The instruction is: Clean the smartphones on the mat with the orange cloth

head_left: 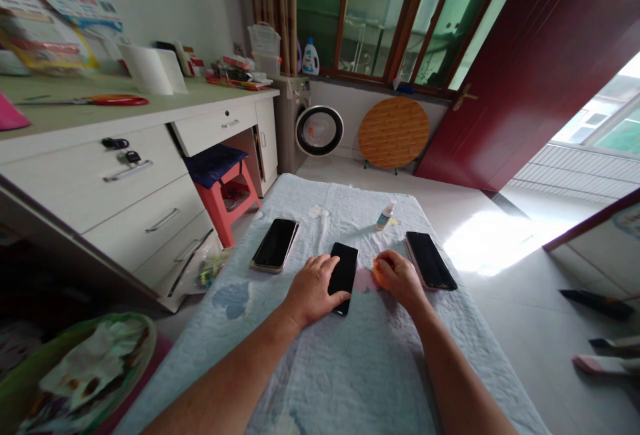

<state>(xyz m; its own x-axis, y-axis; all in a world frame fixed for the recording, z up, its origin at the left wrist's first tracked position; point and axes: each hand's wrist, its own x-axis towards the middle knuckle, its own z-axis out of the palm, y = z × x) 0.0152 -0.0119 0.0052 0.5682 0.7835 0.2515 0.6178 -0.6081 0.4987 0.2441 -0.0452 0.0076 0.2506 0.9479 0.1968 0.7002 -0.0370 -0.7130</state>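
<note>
A black smartphone lies face up in the middle of the cloth-covered table. My left hand holds it against the cloth, fingers at its left edge and thumb across the lower screen. Just right of it, my right hand is closed on a small bunched orange cloth, held low over the table. To the left is a second smartphone with a light-coloured edge. Beside my right hand rests a third smartphone, dark-screened. Farther back stands a small spray bottle with a blue label.
At the left is a white desk with drawers; a red stool is under it. A waste basket stands at the lower left. Beyond the table are a washing machine with its door open and a round wooden tabletop.
</note>
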